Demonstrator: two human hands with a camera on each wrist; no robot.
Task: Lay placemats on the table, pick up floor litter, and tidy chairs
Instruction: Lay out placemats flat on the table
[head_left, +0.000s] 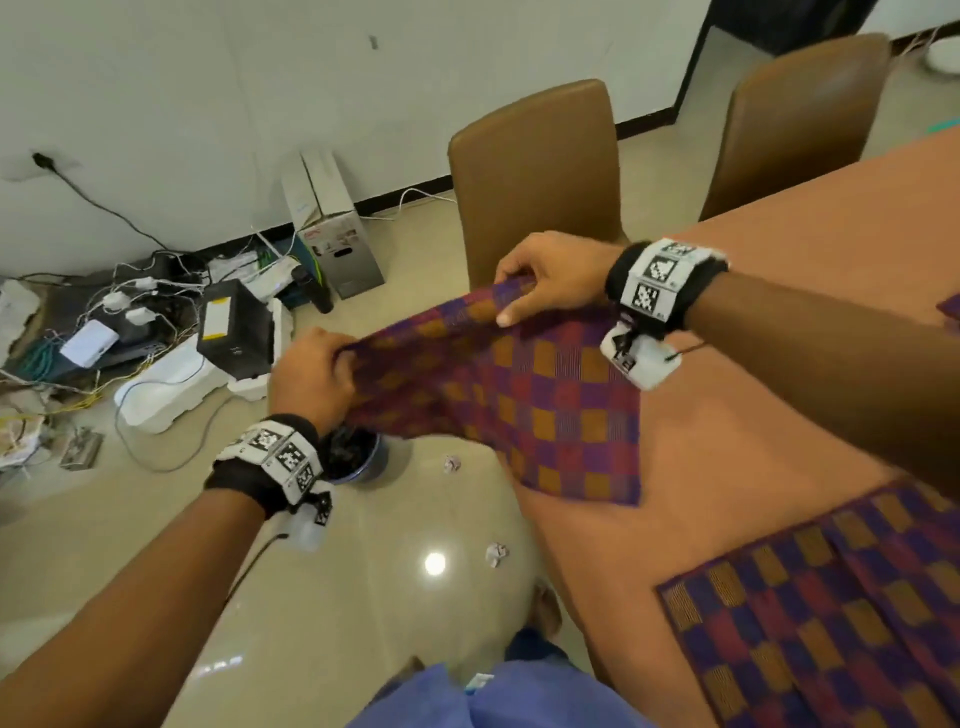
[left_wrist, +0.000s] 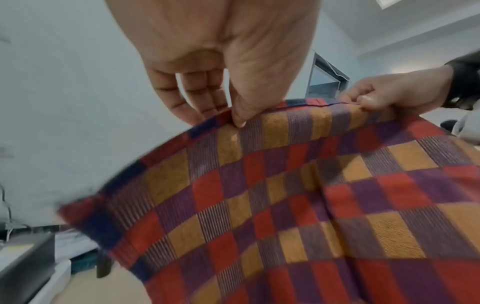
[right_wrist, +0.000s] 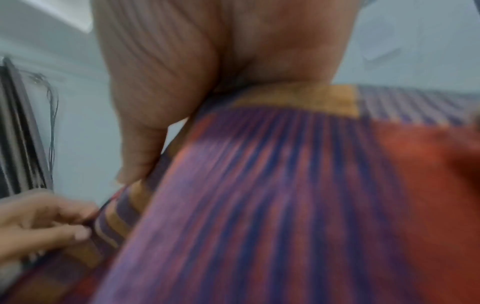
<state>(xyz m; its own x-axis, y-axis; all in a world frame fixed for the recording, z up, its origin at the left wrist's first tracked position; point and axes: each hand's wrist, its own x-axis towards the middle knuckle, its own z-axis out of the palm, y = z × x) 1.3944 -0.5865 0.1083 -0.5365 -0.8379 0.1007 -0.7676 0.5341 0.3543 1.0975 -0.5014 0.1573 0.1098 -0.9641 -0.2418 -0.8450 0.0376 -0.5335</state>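
A checkered red, purple and orange placemat (head_left: 524, 395) is held up by its far edge, its near end lying on the orange table (head_left: 779, 322). My left hand (head_left: 311, 374) pinches the left corner of that edge; in the left wrist view the thumb (left_wrist: 241, 115) presses the placemat (left_wrist: 298, 195). My right hand (head_left: 550, 275) pinches the same edge further right, near the chair. The right wrist view is blurred and shows the placemat (right_wrist: 259, 195) close up. A second placemat (head_left: 831, 613) lies flat on the table at my near right. Two crumpled paper balls (head_left: 453, 463) (head_left: 496, 553) lie on the floor.
Two brown chairs (head_left: 540, 176) (head_left: 800, 119) stand at the table's far side. A dark bin (head_left: 353, 457) sits on the floor below my left hand. Boxes, foam and tangled cables (head_left: 130, 322) clutter the floor by the wall at left.
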